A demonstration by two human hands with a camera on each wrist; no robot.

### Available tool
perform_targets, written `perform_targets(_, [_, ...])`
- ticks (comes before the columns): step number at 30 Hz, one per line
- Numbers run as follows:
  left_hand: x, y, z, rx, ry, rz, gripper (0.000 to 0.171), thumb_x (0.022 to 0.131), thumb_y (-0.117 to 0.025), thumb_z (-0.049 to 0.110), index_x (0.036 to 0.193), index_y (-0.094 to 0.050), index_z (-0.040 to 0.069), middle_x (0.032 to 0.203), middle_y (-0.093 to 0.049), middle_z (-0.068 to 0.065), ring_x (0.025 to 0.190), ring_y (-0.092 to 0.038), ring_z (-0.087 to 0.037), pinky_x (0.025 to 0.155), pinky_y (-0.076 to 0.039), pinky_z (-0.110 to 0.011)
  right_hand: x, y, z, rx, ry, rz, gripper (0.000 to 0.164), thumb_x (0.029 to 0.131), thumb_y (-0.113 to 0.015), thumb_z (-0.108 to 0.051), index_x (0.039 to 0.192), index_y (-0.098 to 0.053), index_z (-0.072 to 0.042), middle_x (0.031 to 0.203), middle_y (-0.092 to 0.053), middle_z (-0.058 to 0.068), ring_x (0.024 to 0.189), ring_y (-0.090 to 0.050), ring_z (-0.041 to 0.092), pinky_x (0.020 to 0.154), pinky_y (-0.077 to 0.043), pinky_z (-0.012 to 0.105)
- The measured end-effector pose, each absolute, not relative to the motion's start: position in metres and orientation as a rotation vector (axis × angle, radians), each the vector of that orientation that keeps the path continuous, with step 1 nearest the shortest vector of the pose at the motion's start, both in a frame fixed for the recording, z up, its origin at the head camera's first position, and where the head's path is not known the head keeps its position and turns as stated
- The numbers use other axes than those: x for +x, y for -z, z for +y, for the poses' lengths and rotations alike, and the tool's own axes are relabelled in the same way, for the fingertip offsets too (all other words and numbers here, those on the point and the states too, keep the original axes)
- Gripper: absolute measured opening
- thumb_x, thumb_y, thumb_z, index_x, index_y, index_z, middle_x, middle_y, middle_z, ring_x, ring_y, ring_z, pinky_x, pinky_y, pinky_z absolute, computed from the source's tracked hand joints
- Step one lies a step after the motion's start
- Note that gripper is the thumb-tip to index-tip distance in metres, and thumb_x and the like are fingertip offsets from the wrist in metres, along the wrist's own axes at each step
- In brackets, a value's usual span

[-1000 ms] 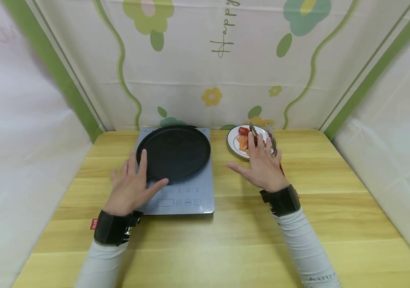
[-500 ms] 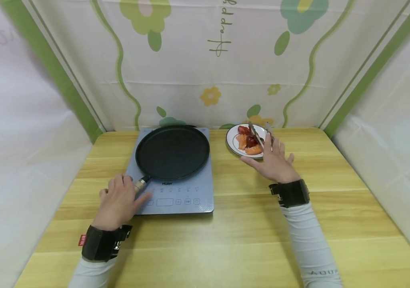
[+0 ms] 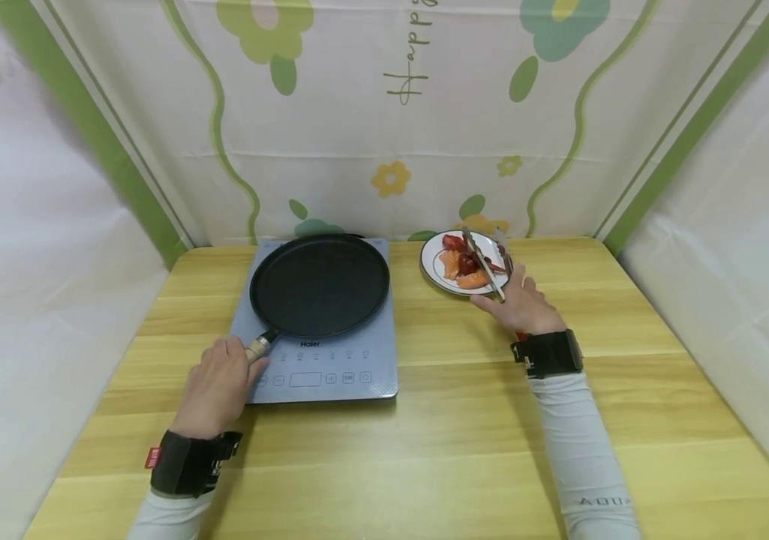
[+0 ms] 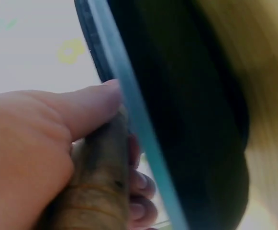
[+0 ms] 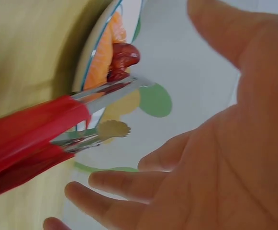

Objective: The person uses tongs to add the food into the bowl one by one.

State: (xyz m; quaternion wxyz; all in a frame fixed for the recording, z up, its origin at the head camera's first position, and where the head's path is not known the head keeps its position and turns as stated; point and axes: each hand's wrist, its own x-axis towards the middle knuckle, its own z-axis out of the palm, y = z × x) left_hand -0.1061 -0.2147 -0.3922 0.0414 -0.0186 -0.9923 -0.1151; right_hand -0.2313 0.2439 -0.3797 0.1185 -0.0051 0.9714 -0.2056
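My left hand gripped the round black pan by its brown wooden handle; my right hand, well apart, hovered, fingers loosely extended, beside red-handled metal tongs.

Flowered cloth behind wooden table

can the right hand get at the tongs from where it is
Likely yes: the right hand is open just beside the red-handled tongs, and nothing visible stands between them.

pan on cooktop | plate right of cooktop | tongs across plate
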Motion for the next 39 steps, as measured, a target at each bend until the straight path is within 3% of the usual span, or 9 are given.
perform_targets(3, [-0.107,0.395,-0.214,-0.04,0.335,-3.047,0.037,0.098,-0.054,0.036,0.087,-0.046,0.002,0.076,-0.041,-0.01,0.063,-0.04,-0.022,0.049,-0.029,-0.03,-0.235,0.383,0.248,0.016,0.579,2.843,0.112,0.087,-0.048,-0.069,0.146,0.004,0.01,0.136,-0.03,0.04,0.119,-0.043,0.057,0.089,-0.042,0.065])
perform_targets(9, [-0.107,0.399,-0.214,-0.025,0.306,-3.034,0.038,0.099,-0.052,0.039,0.088,-0.049,0.002,0.076,-0.044,-0.01,0.064,-0.042,-0.022,0.049,-0.029,-0.03,-0.24,0.391,0.253,0.106,0.499,2.819,0.104,0.09,-0.049,-0.063,0.143,-0.006,0.016,0.129,-0.037,0.039,0.113,-0.048,0.052,0.086,-0.045,0.061])
perform_targets(13, [-0.108,0.402,-0.214,-0.044,0.259,-3.03,0.038,0.099,-0.053,0.038,0.091,-0.05,0.001,0.075,-0.044,-0.009,0.063,-0.041,-0.022,0.048,-0.029,-0.03,-0.243,0.397,0.256,0.096,0.474,2.81,0.091,0.091,-0.048,-0.062,0.132,-0.023,0.016,0.108,-0.049,0.031,0.09,-0.055,0.039,0.07,-0.047,0.047])
perform_targets(17, [-0.108,0.403,-0.214,-0.063,0.23,-3.018,0.037,0.098,-0.054,0.037,0.091,-0.05,0.001,0.072,-0.044,-0.008,0.061,-0.041,-0.021,0.047,-0.029,-0.03,-0.245,0.4,0.258,0.071,0.481,2.802,0.077,0.093,-0.048,-0.06,0.119,-0.036,0.012,0.092,-0.05,0.02,0.075,-0.053,0.028,0.059,-0.042,0.036])
perform_targets(39, [-0.109,0.405,-0.214,-0.081,0.194,-2.993,0.037,0.098,-0.054,0.037,0.088,-0.05,0.001,0.067,-0.043,-0.007,0.055,-0.04,-0.019,0.045,-0.027,-0.029,-0.253,0.421,0.258,0.267,0.528,2.865,0.061,0.095,-0.049,-0.052,0.112,-0.045,0.006,0.095,-0.052,0.02,0.082,-0.054,0.032,0.064,-0.043,0.043])
